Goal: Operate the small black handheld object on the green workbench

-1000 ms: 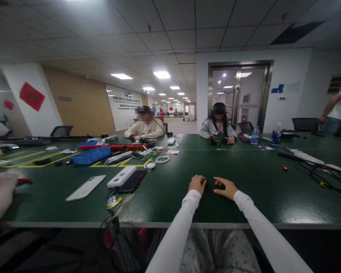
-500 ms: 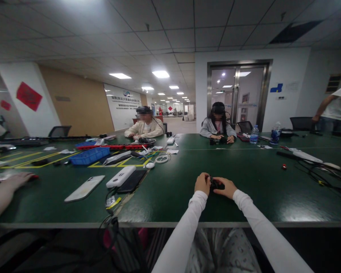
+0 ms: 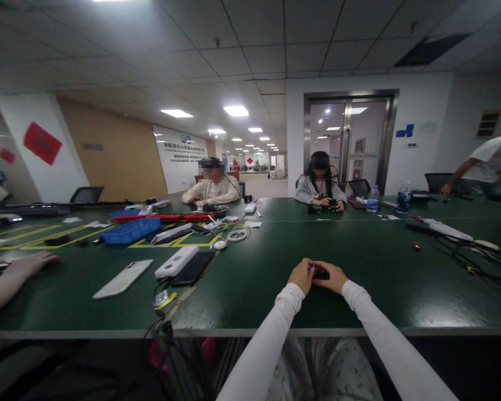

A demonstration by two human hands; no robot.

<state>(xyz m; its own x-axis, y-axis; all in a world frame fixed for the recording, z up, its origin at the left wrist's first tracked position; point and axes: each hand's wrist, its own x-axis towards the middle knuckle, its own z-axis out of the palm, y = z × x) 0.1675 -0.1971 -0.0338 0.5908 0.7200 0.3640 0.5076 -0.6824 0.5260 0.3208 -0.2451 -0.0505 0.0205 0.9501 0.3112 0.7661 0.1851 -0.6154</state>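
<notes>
Both of my hands meet over the green table (image 3: 242, 301), close to its front edge. Between them is a small dark object (image 3: 321, 273), mostly hidden by fingers, so its kind cannot be made out. My left hand (image 3: 301, 275) is closed on its left side, fingers pressed together. From the right, my right hand (image 3: 333, 277) curls round the same object with thumb and fingers.
To the left lie a white phone (image 3: 123, 279), a white power bank (image 3: 177, 262) beside a dark phone (image 3: 194, 268), and a blue tray (image 3: 131, 230). Black cables (image 3: 463, 256) spread at right, near a small red object (image 3: 417, 245). Two people sit opposite; another person's arm (image 3: 16, 281) rests at far left.
My hands have drawn closer together and now cover more of the dark object. At far right, the standing person has bent forward with an arm reaching to the table.
</notes>
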